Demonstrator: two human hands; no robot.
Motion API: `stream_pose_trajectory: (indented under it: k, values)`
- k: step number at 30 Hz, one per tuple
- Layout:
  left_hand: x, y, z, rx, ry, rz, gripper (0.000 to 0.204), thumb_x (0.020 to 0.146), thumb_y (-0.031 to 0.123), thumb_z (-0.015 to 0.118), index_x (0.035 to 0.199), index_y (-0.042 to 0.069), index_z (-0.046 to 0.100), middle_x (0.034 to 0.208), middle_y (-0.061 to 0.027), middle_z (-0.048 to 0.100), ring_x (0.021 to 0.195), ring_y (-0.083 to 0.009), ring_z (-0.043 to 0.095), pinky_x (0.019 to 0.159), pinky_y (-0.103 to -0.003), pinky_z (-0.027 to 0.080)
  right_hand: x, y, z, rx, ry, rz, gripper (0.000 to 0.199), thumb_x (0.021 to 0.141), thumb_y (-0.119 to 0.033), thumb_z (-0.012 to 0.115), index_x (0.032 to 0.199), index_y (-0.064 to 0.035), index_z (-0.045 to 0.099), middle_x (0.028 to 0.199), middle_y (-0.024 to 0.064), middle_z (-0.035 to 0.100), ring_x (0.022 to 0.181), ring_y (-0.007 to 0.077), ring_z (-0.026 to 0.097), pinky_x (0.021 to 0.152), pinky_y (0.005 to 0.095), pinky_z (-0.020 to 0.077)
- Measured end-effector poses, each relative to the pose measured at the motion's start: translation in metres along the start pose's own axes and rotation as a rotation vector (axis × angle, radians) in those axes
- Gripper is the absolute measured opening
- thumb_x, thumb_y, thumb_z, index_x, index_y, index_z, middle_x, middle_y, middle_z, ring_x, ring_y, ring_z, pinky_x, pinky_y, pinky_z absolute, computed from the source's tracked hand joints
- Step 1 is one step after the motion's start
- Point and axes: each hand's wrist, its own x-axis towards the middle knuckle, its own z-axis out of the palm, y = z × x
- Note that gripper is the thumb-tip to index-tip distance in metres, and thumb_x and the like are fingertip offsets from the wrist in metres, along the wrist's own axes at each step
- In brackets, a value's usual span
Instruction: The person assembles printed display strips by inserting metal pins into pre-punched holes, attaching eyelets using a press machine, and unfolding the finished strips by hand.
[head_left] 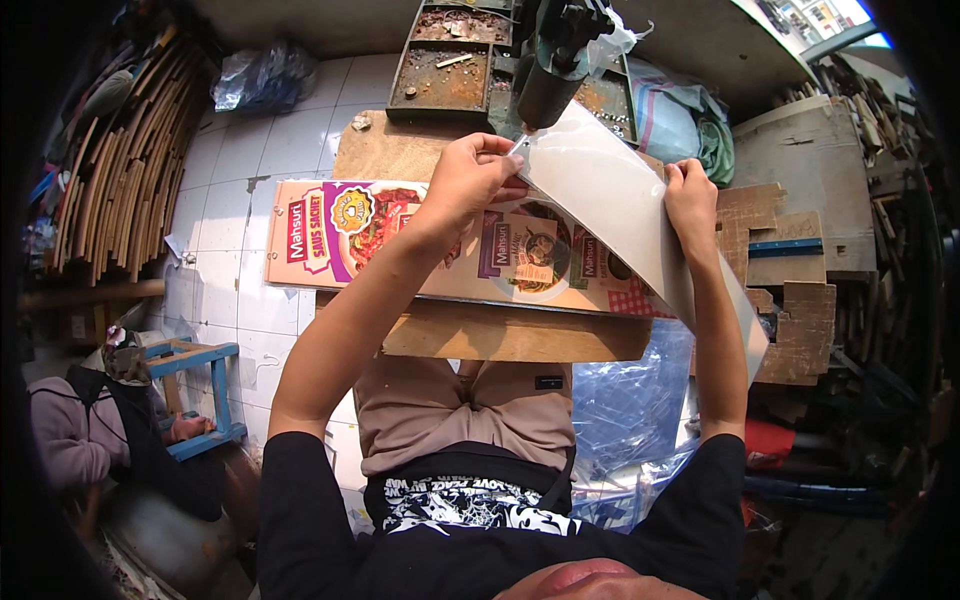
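Observation:
My left hand (468, 182) pinches the near corner of a long pale sheet (610, 200), right beside the tip of a black machine head (552, 85). The sheet slants from that tip down to the right and bends a little. Along its right edge my right hand (692, 205) grips it with closed fingers. Beneath it lies a long printed panel (330, 255) with colourful food pictures, holes showing at its left end. My left forearm hides part of this panel, and the sheet covers its right part. The panel rests on a wooden worktop (520, 338).
Behind the worktop stands a dirty metal tray (445, 75) with compartments of small parts. Wooden strips (140, 150) are stacked at far left, near a blue frame (215, 390) and another person's hand (190, 427). Cut boards (805, 310) lie right; clear plastic (630, 400) lies below.

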Motion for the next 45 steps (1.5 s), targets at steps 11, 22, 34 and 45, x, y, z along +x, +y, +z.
stream_pose_trajectory:
  k: [11, 22, 34, 45]
  values:
    - [0.0, 0.002, 0.003, 0.092, 0.02, 0.093, 0.026, 0.087, 0.005, 0.061, 0.11, -0.005, 0.051, 0.098, -0.0162, 0.064, 0.084, -0.0193, 0.066, 0.074, -0.03, 0.06, 0.003, -0.006, -0.004, 0.003, 0.033, -0.021, 0.029, 0.091, -0.028, 0.054, 0.1, -0.0023, 0.063, 0.09, 0.0237, 0.067, 0.089, 0.0415, 0.064, 0.077, 0.0479, 0.0485]
    - [0.004, 0.0, 0.003, 0.056, 0.038, 0.053, 0.027, 0.088, 0.006, 0.062, 0.109, -0.005, 0.05, 0.097, -0.016, 0.063, 0.083, -0.0185, 0.066, 0.071, -0.028, 0.06, 0.006, -0.007, 0.0, -0.033, 0.023, -0.021, 0.029, 0.092, -0.028, 0.053, 0.1, -0.002, 0.063, 0.09, 0.0239, 0.067, 0.089, 0.0416, 0.064, 0.077, 0.0477, 0.0487]
    - [0.004, -0.002, 0.001, -0.097, 0.039, -0.004, 0.02, 0.086, 0.005, 0.054, 0.104, -0.002, 0.05, 0.092, -0.013, 0.061, 0.079, -0.0197, 0.066, 0.071, -0.03, 0.06, 0.006, -0.017, -0.003, -0.131, 0.013, -0.022, 0.028, 0.092, -0.029, 0.053, 0.101, -0.0039, 0.063, 0.092, 0.0228, 0.067, 0.09, 0.0404, 0.064, 0.078, 0.0477, 0.0496]
    - [-0.003, -0.003, -0.002, -0.13, 0.049, 0.012, 0.021, 0.084, 0.007, 0.054, 0.102, 0.001, 0.045, 0.092, -0.0144, 0.059, 0.081, -0.0232, 0.066, 0.072, -0.033, 0.059, 0.007, -0.009, 0.001, -0.08, 0.01, -0.034, 0.028, 0.092, -0.028, 0.053, 0.101, -0.003, 0.063, 0.092, 0.023, 0.067, 0.09, 0.0411, 0.064, 0.078, 0.0476, 0.049]
